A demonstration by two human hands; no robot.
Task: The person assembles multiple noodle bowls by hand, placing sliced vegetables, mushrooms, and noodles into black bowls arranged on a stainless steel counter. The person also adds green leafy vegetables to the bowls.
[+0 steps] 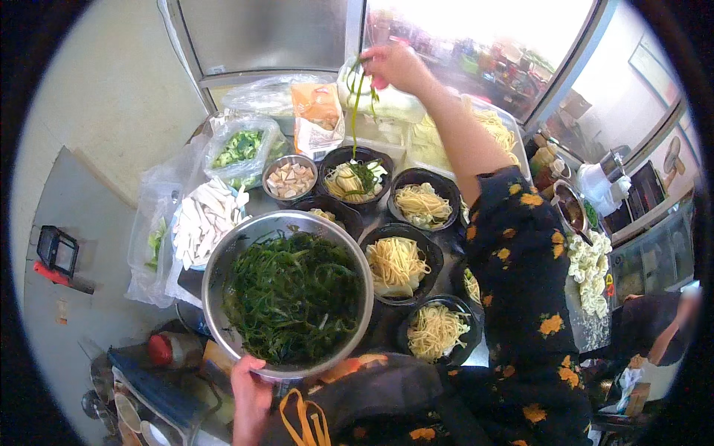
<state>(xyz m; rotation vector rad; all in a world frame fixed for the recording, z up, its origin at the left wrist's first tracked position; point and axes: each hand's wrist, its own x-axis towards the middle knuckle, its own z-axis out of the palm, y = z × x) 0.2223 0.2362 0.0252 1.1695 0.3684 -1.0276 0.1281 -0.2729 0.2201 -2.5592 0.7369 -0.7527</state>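
Note:
My left hand grips the near rim of a large metal bowl, fingers closed on its edge. Dark green shredded seaweed fills that bowl. Far off and raised, my right hand pinches a few long seaweed strands. They dangle over a black bowl containing noodles and a clump of seaweed. Other black bowls hold noodles, more noodles and thin pale strips. One bowl is partly hidden behind the metal bowl.
A small metal bowl of diced pieces, white strips and a bag of chopped greens stand left. An orange-and-white package is behind. Noodles fill a tray beyond my right arm. Another person is at far right.

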